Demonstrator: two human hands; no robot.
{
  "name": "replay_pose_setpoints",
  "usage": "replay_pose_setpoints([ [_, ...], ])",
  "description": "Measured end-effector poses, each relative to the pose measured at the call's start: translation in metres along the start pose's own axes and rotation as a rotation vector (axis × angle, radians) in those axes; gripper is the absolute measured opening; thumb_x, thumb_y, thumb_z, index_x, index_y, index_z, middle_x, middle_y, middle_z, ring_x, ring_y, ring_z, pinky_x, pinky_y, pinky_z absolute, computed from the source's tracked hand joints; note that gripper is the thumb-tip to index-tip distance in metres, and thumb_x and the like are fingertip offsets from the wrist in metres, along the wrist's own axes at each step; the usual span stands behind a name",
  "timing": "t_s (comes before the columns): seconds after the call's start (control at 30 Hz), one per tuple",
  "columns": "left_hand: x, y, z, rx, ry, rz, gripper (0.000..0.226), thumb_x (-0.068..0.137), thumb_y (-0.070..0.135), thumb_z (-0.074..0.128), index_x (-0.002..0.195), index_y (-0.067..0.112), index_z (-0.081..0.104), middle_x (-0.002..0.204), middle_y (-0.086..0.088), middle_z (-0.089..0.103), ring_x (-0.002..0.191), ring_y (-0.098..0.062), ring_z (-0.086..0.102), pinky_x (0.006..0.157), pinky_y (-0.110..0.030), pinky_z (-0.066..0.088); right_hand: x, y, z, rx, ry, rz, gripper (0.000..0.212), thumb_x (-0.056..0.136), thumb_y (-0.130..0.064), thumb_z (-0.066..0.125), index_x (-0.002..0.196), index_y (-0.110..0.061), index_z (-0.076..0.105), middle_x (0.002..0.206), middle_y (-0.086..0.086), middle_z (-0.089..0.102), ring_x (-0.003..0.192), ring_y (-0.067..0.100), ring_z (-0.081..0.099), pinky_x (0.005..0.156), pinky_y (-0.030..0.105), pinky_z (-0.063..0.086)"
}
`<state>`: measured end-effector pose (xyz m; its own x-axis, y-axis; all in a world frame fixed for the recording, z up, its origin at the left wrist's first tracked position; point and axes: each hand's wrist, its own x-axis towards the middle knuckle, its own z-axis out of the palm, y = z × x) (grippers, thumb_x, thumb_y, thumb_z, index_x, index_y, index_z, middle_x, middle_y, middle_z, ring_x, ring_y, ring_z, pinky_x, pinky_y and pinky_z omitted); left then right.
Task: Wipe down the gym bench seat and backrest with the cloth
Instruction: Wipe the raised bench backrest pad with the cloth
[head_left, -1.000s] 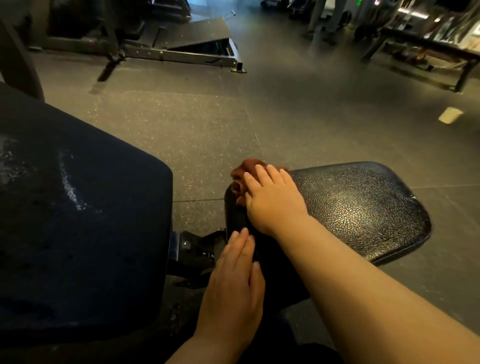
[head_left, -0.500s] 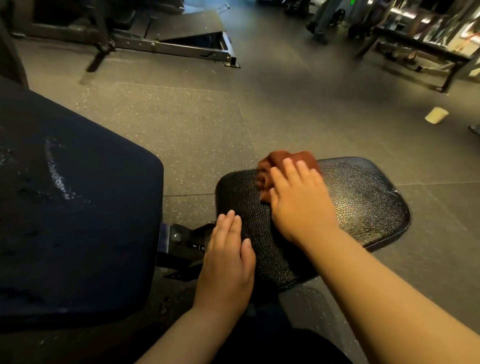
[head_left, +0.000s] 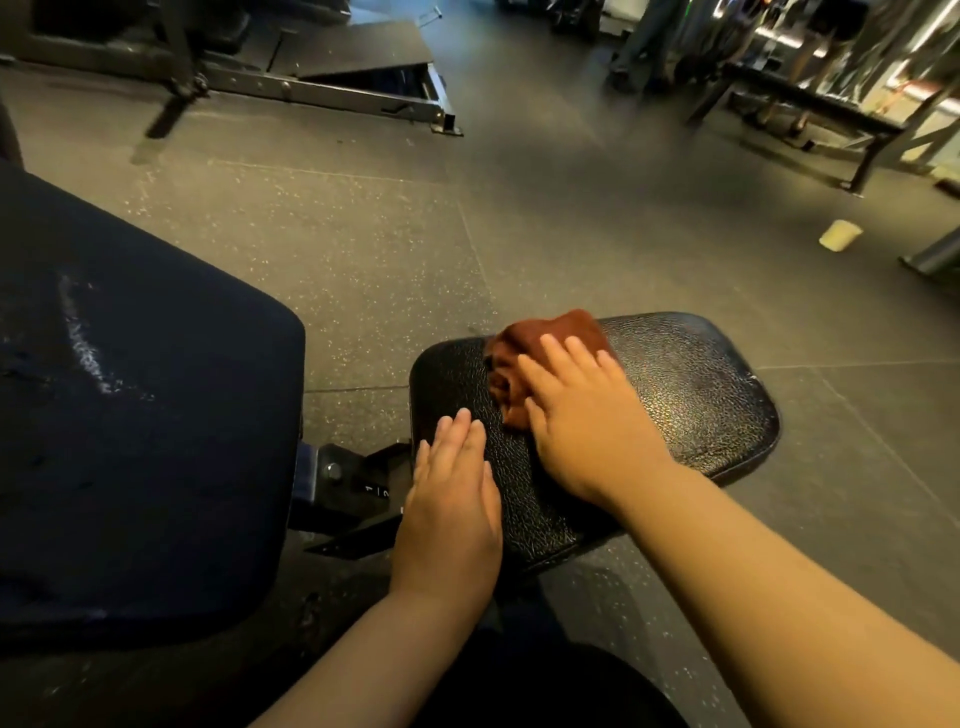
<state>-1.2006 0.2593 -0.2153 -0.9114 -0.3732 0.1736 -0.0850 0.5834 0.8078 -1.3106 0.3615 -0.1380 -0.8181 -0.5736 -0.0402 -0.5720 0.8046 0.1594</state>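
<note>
1. While the right hand (head_left: 587, 421) presses flat, fingers straight, on the cloth (head_left: 550, 338), the left hand (head_left: 452, 504) rests flat and empty at its 8 o'clock.
2. Both lie on the seat (head_left: 696, 395); the cloth sits at its far rim, toward 11 o'clock.
3. Seat-wiping seems under way. The next move likely needs strokes toward 3 o'clock, then the backrest (head_left: 135, 415) at 9 o'clock.

The cloth (head_left: 553, 338) was a rusty red-brown against the seat (head_left: 685, 384), which was black with a pebbled grain that caught faint glints. The backrest (head_left: 156, 441) looked dark navy, marked by a whitish streak. The floor (head_left: 363, 249) was dark grey, speckled with pale flecks; a small object (head_left: 840, 235) on it was cream.
</note>
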Motion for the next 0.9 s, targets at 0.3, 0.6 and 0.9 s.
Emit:
replay_pose_setpoints([
  [0.3,-0.024,-0.001,0.005,-0.026,-0.142,0.301,0.05,0.101,0.035,0.038,0.148,0.021,0.048,0.157,0.013,0.036,0.149,0.004,0.018,0.123,-0.02,0.009,-0.011,0.056,-0.007,-0.04,0.121,0.278,0.061,0.101,-0.041,0.018,0.155,-0.017,0.036,0.163,0.013,0.028,0.15,0.033,0.026,0.122,0.049,0.022],
  [0.6,-0.013,0.001,0.005,0.041,-0.113,0.253,0.057,0.1,0.04,0.029,0.15,0.017,0.044,0.16,0.007,0.033,0.15,-0.002,0.018,0.122,-0.017,0.003,-0.035,0.038,0.001,-0.007,0.109,0.138,0.051,0.106,-0.037,0.031,0.155,-0.027,0.034,0.165,0.002,0.024,0.153,0.023,0.02,0.124,0.046,0.015],
  [0.9,-0.027,0.012,0.009,0.09,-0.197,0.33,0.056,0.101,0.04,0.033,0.152,0.019,0.042,0.161,0.01,0.031,0.151,-0.001,0.016,0.125,-0.027,0.011,-0.058,0.022,0.014,0.022,0.208,0.159,0.052,0.099,-0.036,0.033,0.146,-0.023,0.052,0.156,0.008,0.043,0.145,0.03,0.038,0.119,0.049,0.025],
])
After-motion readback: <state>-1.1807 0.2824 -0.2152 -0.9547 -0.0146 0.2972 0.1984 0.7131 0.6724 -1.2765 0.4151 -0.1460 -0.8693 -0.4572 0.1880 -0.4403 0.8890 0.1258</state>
